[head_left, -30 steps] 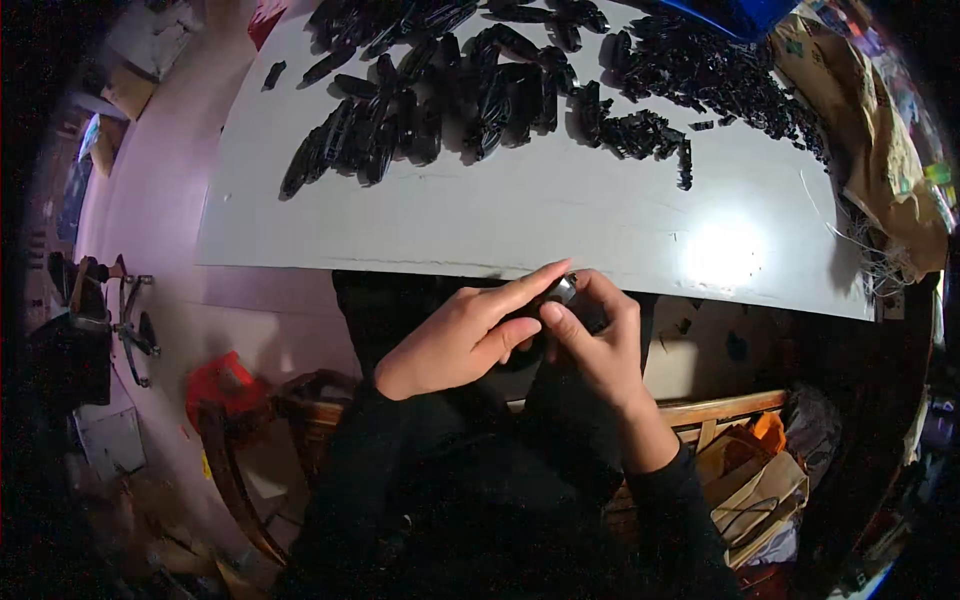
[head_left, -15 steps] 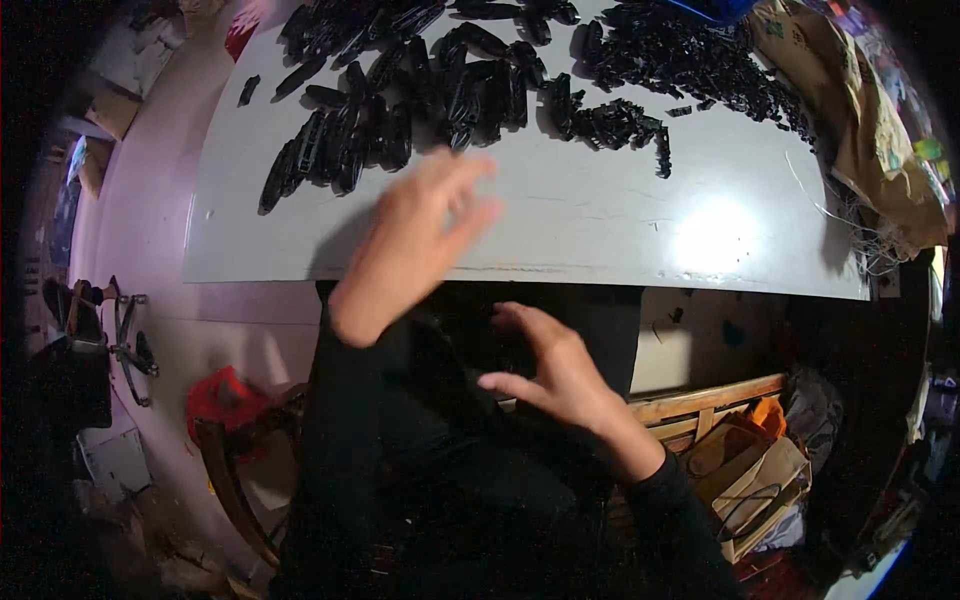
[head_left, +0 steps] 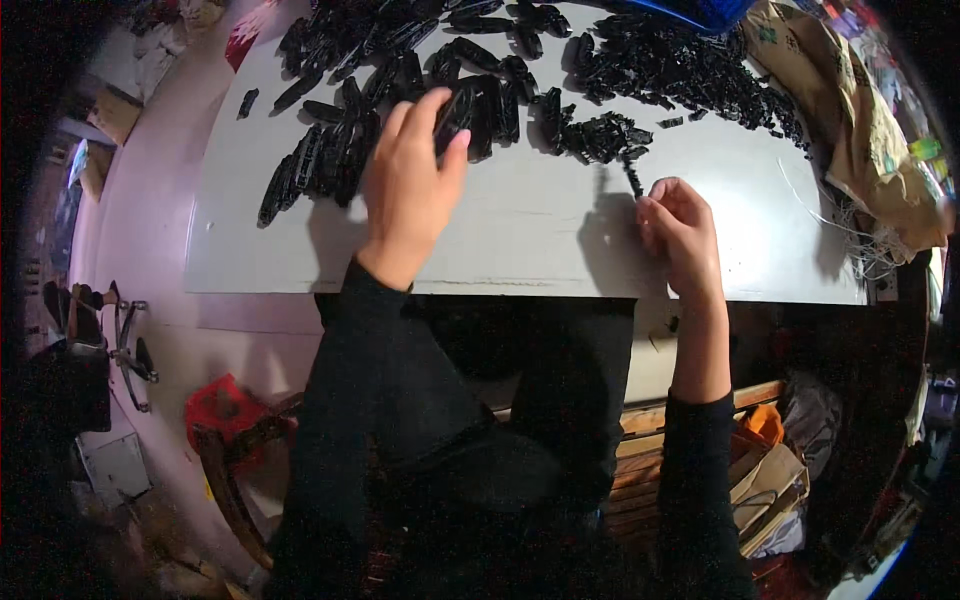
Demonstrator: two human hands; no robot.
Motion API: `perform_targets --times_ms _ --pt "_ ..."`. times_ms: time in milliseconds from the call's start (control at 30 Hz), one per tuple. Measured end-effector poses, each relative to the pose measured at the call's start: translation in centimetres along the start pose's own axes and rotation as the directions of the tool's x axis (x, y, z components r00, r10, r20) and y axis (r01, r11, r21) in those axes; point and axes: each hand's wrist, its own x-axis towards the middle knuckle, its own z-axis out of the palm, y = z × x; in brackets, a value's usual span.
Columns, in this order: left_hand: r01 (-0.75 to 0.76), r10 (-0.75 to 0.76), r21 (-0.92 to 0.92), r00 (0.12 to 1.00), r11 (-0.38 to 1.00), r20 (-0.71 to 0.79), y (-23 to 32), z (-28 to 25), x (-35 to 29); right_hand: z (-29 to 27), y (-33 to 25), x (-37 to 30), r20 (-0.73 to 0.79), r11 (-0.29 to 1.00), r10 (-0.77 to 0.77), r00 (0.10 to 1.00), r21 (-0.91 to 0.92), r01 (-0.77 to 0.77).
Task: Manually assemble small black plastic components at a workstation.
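Note:
My left hand [head_left: 412,180] is over a white table [head_left: 520,225], its thumb and fingers apart at the near side of a spread of long black plastic pieces [head_left: 475,110]. Its fingertips reach in among them; whether they touch one is hard to tell. On the right, my right hand [head_left: 685,225] is closed in a pinch on the near end of a thin black plastic strip [head_left: 633,178]. The strip's far end meets a small heap of little black parts [head_left: 605,138].
A larger pile of small black pieces [head_left: 680,60] lies at the back right, near a blue container [head_left: 700,15]. Brown paper sacking [head_left: 825,110] and tangled white string [head_left: 868,235] line the right edge. Below stands a wooden bench [head_left: 640,470]; a red bag [head_left: 222,405] is at lower left.
My left hand has moved forward to the long black pieces. My right hand has risen from my lap to the table on the right and taken hold of the thin black strip.

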Motion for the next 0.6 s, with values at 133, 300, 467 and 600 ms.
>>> perform_targets --times_ms 133,300,467,600 --pt "0.417 -0.249 -0.705 0.909 0.574 0.336 2.1 -1.2 -3.0 1.4 -0.3 -2.2 0.121 0.956 0.130 0.984 0.248 -0.157" --pt "0.657 -0.176 -0.754 0.743 0.007 0.646 4.6 -1.2 -4.7 2.8 -0.5 -3.4 0.182 0.908 0.181 0.967 0.347 -0.235" --pt "0.681 -0.156 -0.731 0.717 -0.053 0.679 6.0 -0.2 -4.9 3.2 0.1 -2.7 0.007 0.999 -0.001 1.000 -0.049 0.001" --pt "0.702 -0.163 -0.711 0.698 -0.037 0.697 5.9 -0.1 -5.3 3.6 -0.9 -0.6 -0.063 0.900 -0.195 0.979 -0.408 0.153"
